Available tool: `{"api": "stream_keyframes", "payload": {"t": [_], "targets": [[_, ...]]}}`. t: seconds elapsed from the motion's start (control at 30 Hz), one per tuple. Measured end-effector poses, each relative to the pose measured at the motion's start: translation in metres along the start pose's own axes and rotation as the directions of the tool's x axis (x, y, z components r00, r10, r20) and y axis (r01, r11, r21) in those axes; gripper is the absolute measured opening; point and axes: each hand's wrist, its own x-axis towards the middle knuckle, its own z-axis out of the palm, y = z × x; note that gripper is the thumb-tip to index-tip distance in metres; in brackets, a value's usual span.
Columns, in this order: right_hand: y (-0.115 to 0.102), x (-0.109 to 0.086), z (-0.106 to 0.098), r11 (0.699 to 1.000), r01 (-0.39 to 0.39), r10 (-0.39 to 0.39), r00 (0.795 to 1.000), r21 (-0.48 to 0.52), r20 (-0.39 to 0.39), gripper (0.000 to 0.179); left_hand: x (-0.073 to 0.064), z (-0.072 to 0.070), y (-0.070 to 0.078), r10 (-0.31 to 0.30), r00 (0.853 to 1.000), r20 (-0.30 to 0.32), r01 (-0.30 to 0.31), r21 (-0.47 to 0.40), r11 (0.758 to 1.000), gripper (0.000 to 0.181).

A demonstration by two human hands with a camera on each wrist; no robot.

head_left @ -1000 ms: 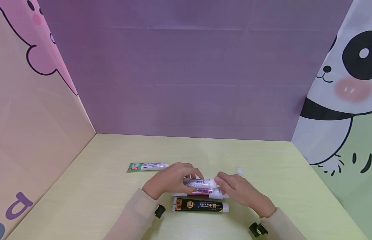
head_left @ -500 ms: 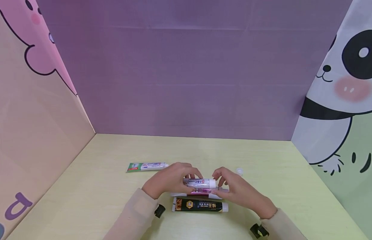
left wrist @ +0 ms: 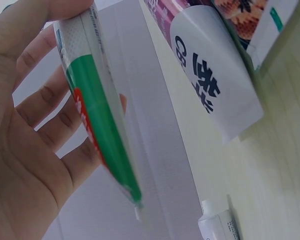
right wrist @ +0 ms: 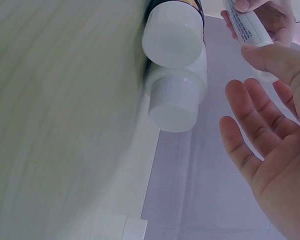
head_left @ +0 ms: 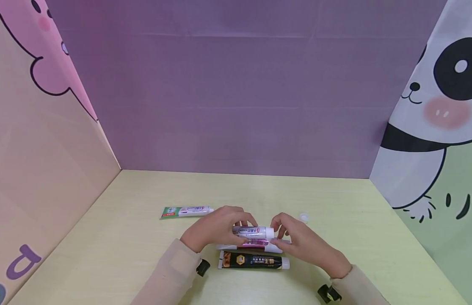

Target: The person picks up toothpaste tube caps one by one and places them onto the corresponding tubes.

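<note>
Fingers (head_left: 283, 218) of right hand (head_left: 306, 242) now spread wider about white cap (head_left: 270, 232), pinch unclear; left hand (head_left: 219, 226) grasps tube (head_left: 252, 231); cap work seems unfinished.

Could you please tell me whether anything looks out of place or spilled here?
A small white cap lies loose on the table, just beyond the right hand. The green-and-white tube lying to the left ends in a narrow, apparently uncapped tip, so the cap may be its own. No spill shows.
</note>
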Motion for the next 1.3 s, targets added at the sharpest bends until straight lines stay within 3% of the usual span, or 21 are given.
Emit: {"api": "stream_keyframes", "payload": {"t": [0.63, 0.87, 1.07, 1.3], "targets": [[-0.0029, 0.0004, 0.0008, 0.997, -0.069, 0.07, 0.994, -0.022, 0.08, 0.019, -0.0008, -0.0012, 0.0016, 0.025, 0.999, -0.023, -0.024, 0.037, 0.999, 0.031], [-0.0022, 0.0022, 0.003, 0.988, -0.064, 0.074, 0.995, -0.144, 0.067, 0.022, -0.0003, -0.0007, 0.0025, 0.038, 0.999, -0.028, -0.037, 0.063, 0.997, 0.03], [-0.0011, 0.0025, 0.0052, 0.981, -0.044, 0.055, 0.997, -0.187, 0.052, 0.022, 0.0007, 0.0009, 0.0028, 0.037, 0.999, -0.03, -0.034, 0.067, 0.997, 0.029], [0.0004, 0.0022, 0.0068, 0.99, -0.033, 0.038, 0.999, -0.134, 0.038, 0.023, 0.0009, 0.0005, 0.0039, 0.045, 0.999, -0.03, -0.043, 0.073, 0.996, 0.029]]}}
